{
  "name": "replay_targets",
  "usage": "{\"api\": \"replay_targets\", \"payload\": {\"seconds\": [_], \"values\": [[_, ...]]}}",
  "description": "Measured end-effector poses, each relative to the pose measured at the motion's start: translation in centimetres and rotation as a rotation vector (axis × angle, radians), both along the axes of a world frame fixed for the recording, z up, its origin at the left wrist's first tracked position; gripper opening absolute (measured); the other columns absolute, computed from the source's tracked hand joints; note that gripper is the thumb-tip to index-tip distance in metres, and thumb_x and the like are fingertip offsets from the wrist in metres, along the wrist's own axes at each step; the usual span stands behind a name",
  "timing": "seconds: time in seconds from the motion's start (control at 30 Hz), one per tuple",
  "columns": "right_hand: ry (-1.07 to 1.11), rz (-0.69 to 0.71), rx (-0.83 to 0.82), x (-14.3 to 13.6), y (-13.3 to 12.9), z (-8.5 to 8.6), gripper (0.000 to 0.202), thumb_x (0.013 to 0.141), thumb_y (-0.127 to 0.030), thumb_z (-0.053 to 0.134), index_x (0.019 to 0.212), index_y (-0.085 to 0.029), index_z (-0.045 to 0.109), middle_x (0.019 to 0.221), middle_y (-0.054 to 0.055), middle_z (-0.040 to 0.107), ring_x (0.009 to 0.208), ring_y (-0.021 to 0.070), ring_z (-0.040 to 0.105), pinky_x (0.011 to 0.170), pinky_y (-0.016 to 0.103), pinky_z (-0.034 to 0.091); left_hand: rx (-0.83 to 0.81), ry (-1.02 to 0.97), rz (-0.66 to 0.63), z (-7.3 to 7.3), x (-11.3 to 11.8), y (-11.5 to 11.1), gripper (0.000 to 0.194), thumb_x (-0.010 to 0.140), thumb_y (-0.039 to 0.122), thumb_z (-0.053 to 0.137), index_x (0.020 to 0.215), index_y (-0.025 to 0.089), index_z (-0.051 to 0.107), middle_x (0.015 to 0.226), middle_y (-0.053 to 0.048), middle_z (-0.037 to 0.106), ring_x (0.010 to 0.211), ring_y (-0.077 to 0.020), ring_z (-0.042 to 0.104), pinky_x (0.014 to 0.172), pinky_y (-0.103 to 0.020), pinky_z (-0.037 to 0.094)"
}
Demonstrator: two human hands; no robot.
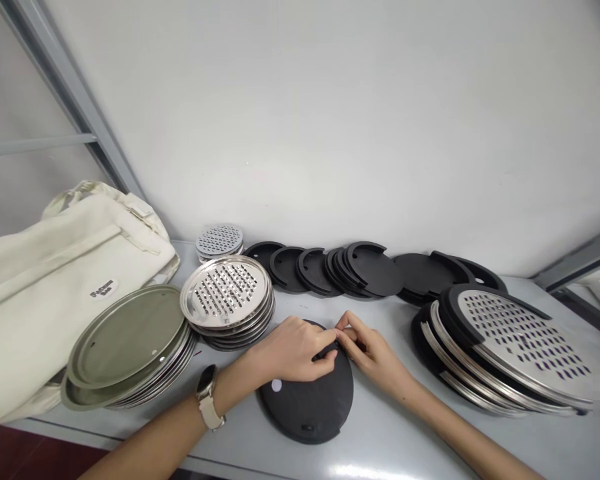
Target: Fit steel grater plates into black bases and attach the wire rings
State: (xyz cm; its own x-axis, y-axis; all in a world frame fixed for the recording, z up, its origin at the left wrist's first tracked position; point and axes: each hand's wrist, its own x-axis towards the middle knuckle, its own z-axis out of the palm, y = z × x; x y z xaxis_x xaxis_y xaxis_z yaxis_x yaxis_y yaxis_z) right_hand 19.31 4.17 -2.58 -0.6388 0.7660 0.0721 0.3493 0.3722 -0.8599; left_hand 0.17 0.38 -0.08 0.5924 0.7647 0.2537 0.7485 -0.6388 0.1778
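A flat black round disc lies on the grey table in front of me, with a pale round spot near its left side and a small slot near its front edge. My left hand rests over the disc's far part, its fingers curled round a dark raised piece of the rim. Against those fingertips, my right hand pinches at the disc's far right edge. What lies between the right fingertips is too small to make out. A watch with a light strap is on my left wrist.
Left stand olive round plates, a stack of metal grater discs and smaller grater discs. Black rimmed discs lie along the wall. Grater discs with black rims are piled right. A cream bag lies far left.
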Motion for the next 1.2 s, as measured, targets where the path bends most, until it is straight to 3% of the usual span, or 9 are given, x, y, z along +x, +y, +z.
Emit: {"api": "replay_targets", "payload": {"seconds": [0.4,0.77,1.2], "values": [[-0.030,0.046,0.014,-0.1,-0.1,0.6,0.021,0.097,-0.040,0.034,0.084,-0.023,0.036,0.055,-0.009,0.037,0.051,0.0110,0.033,0.052,0.022,0.026,0.002,0.000,0.006,0.0,0.1,-0.1,0.012,0.086,0.028,0.047,0.082,0.019,0.054,0.068,0.001,0.064,0.060,-0.0158,0.061,0.052,-0.027,0.029],[-0.318,0.081,0.209,0.8,0.0,0.8,0.027,0.099,-0.033,0.028,0.075,-0.023,0.033,0.058,-0.006,0.036,0.051,0.0121,0.034,0.054,0.025,0.025,0.029,0.001,0.008,-0.1,0.1,0.1,0.015,0.085,0.028,0.048,0.073,0.019,0.050,0.064,0.002,0.061,0.058,-0.0141,0.058,0.050,-0.029,0.025],[-0.416,0.166,0.243,1.3,0.3,1.5,0.026,0.099,-0.028,0.028,0.074,-0.022,0.033,0.055,-0.007,0.033,0.048,0.0113,0.034,0.053,0.026,0.022,0.011,0.001,0.035,0.0,0.2,-0.1,0.017,0.085,0.030,0.048,0.072,0.019,0.046,0.062,0.003,0.059,0.056,-0.0137,0.056,0.051,-0.028,0.026]]}}
